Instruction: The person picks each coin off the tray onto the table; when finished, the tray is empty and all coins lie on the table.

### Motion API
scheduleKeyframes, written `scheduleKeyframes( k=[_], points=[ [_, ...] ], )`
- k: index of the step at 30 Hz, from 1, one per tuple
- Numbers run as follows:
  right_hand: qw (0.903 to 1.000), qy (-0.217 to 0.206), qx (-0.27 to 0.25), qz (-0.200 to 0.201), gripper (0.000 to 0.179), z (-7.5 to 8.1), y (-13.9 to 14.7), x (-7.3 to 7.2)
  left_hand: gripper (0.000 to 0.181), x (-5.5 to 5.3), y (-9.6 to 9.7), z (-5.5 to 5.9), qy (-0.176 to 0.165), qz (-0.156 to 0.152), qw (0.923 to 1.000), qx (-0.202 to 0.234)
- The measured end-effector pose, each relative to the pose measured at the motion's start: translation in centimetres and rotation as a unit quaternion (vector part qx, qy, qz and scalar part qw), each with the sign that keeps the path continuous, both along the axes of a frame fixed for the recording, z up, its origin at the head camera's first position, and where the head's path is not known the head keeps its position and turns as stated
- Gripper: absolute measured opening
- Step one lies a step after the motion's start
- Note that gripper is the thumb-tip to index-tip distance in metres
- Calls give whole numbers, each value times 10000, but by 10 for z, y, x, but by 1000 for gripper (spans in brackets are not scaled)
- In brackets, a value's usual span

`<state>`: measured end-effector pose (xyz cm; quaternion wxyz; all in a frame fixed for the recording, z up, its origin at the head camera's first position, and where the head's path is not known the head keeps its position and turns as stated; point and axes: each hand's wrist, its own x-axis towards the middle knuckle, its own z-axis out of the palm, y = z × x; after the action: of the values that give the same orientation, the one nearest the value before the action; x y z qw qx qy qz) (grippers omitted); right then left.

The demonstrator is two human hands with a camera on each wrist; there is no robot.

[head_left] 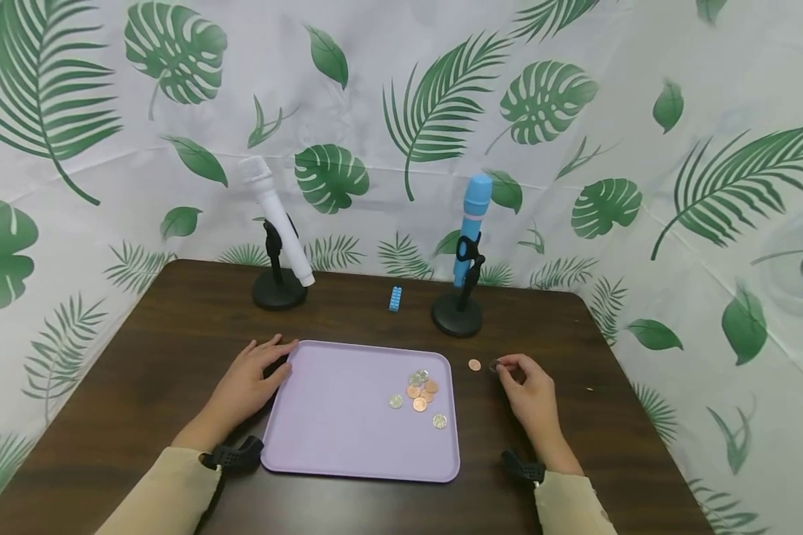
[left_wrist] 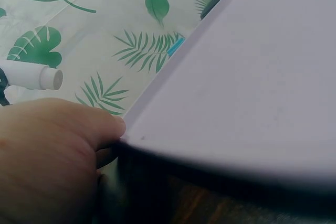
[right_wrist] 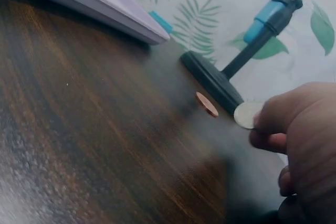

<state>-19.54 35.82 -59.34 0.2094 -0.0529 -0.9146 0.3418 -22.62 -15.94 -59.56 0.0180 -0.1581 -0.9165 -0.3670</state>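
Note:
My right hand (head_left: 527,392) pinches a silver coin (right_wrist: 245,115) between thumb and fingers, to the right of the lilac tray (head_left: 348,416). A copper coin (head_left: 474,365) lies on the table just left of those fingers. My left hand (head_left: 250,383) rests at the tray's upper left corner, its fingertips touching the rim. On the right side of the tray lie several copper coins (head_left: 419,404) in a loose cluster with silver ones. One silver coin (head_left: 395,401) sits left of the cluster, another silver coin (head_left: 439,421) nearer the front.
Behind the tray, a white microphone (head_left: 277,215) leans in a black stand (head_left: 279,290) on the left. A blue microphone (head_left: 471,215) is in another black stand (head_left: 457,316) on the right. Between them lies a small blue block (head_left: 395,299). A leaf-patterned cloth (head_left: 375,96) hangs behind the dark table (head_left: 609,446).

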Motion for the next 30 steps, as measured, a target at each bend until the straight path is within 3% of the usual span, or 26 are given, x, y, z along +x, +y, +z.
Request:
scheduleKeyframes(
  k=[10,21,30],
  points=[
    [9973,-722,159,22,12,-4,-5,7,49,1,-3,3,31,-35,10000,-87],
    [9965,11,801,252,2,-3,-1,-2,50,2,1,-2,-86,55,9999,-19],
    [9917,-48,1198,464,13,0,-6,2,51,2,-2,-2,-119,42,9999,-20]
  ],
)
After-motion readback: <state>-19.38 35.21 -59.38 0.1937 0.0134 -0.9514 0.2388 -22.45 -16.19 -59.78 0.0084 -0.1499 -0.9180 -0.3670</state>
